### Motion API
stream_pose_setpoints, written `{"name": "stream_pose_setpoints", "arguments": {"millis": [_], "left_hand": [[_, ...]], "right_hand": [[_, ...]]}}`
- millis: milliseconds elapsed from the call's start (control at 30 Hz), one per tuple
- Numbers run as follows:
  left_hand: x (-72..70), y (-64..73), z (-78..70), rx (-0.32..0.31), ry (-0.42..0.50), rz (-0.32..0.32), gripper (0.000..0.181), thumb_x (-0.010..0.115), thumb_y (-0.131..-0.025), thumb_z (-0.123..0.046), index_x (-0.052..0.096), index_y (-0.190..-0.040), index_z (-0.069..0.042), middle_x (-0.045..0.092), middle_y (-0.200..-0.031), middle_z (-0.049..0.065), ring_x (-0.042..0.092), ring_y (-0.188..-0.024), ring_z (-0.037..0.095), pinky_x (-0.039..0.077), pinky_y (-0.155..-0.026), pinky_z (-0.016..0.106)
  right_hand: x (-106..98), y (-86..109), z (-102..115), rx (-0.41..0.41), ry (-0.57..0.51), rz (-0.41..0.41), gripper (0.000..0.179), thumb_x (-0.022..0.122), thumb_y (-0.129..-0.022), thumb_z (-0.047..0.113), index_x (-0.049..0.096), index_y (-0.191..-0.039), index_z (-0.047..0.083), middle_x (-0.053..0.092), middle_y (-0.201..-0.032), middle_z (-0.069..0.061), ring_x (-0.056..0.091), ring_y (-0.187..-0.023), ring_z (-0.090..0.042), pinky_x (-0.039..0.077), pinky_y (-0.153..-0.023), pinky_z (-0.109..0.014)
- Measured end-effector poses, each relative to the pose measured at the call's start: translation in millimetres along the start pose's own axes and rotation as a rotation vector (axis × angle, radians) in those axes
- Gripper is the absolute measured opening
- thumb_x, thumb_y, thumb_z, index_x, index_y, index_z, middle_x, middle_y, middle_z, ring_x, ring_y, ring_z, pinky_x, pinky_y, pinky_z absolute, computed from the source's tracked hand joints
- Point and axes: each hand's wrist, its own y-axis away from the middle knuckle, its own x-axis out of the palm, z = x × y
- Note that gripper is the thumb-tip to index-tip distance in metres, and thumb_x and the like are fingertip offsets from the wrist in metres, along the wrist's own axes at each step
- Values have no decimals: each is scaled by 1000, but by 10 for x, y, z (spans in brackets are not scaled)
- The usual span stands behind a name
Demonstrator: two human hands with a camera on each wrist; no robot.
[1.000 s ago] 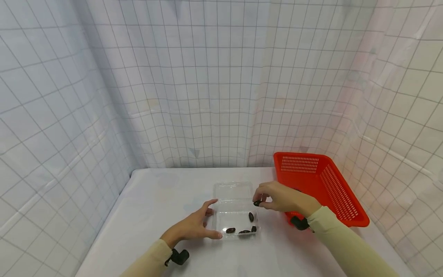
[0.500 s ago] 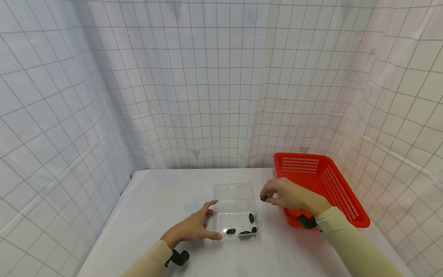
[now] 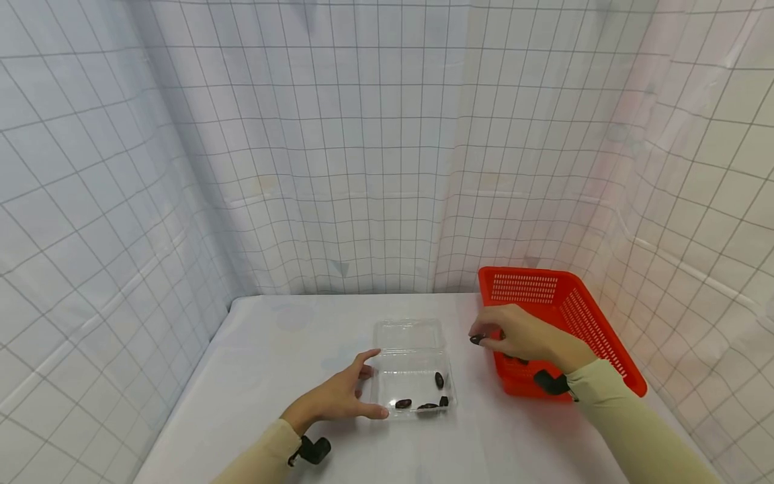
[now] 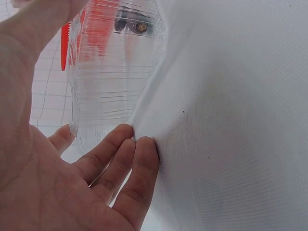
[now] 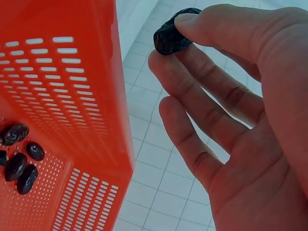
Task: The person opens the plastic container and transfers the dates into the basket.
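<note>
Between thumb and fingertips my right hand (image 3: 517, 331) pinches a black date (image 5: 169, 37), glossy and wrinkled. In the head view this hand is over the near-left rim of the red basket (image 3: 562, 274), with the date just outside that rim. My left hand (image 3: 335, 398) spans the left end of a clear plastic clamshell box (image 3: 387, 383). Its thumb is at the near corner, and its fingertips rest along the box's side wall. Several dates (image 3: 439, 380) lie in the box, along its near and right sides. More dates (image 5: 16, 166) lie on the basket's perforated floor.
The box's clear lid (image 3: 408, 334) lies folded back behind it. A white cloth covers the table (image 3: 290, 336). White curtains (image 3: 375, 148) with a grid pattern hang at the back and both sides. Black cameras (image 3: 314, 449) are strapped to both wrists.
My right hand has moved rightward from the box's back-right corner to the basket's rim, still pinching the date. My left hand and the box have stayed in place.
</note>
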Motion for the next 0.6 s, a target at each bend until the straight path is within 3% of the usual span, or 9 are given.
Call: {"name": "stream_pose_setpoints", "arguments": {"millis": [333,600], "left_hand": [[4,-14,-1,-2,-7,-2,127,101,-90,-46,21,-186,-24,57,-171,25,73,-140,43,56,-123,65],[9,-9,3,-13,-1,-6,126,101,-89,-45,22,-185,-27,57,-171,24,73,-142,42,56,-123,65]], "right_hand": [[-81,117,-127,16,26,-26,22,89,-103,10,87,-119,26,82,-112,15,71,-101,-3,66,-94,-30],[-107,197,-278,46,43,-28,24,89,-103,10,87,-121,26,82,-115,17,74,-106,-5,66,-98,-33]]}}
